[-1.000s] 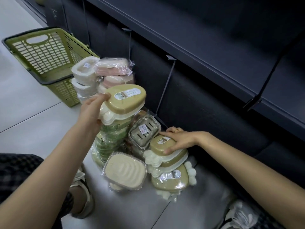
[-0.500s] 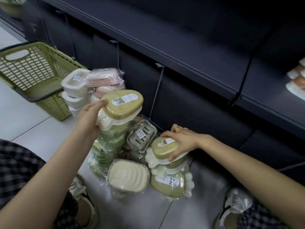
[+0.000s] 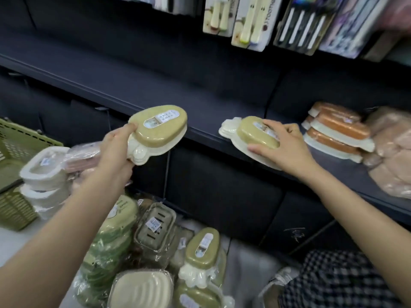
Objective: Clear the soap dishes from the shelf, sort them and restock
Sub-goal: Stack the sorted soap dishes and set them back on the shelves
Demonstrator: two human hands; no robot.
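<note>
1. An olive soap dish (image 3: 159, 127) with a cream base is held up in the air in front of the dark shelf (image 3: 138, 85), its white label facing up.
2. The left hand (image 3: 115, 150) grips this dish at its narrow end: the fingers (image 3: 131, 126) lie on the olive lid and the rest curl under the cream base.
3. A second olive soap dish (image 3: 251, 136) sits at the shelf's front edge, its cream base partly over the lip.
4. The right hand (image 3: 287, 147) clasps it from above, fingers spread over the lid and thumb against the near side.
5. Just beyond the right fingers, further along the shelf, lies a stack of orange soap dishes (image 3: 335, 130) with cream bases, and past that a blurred pile of pink wrapped packs (image 3: 391, 152).
6. Below the left fingers, on the floor, stand more wrapped dishes: a green stack (image 3: 111, 241), a clear-lidded dish (image 3: 155, 227), a cream ribbed one (image 3: 142, 290) and further olive dishes (image 3: 202, 247).
7. To the left of the left hand stand stacked white dishes (image 3: 44, 170) and a green basket (image 3: 13, 152).
8. Above the hands hang toothbrush packs (image 3: 249, 21).
</note>
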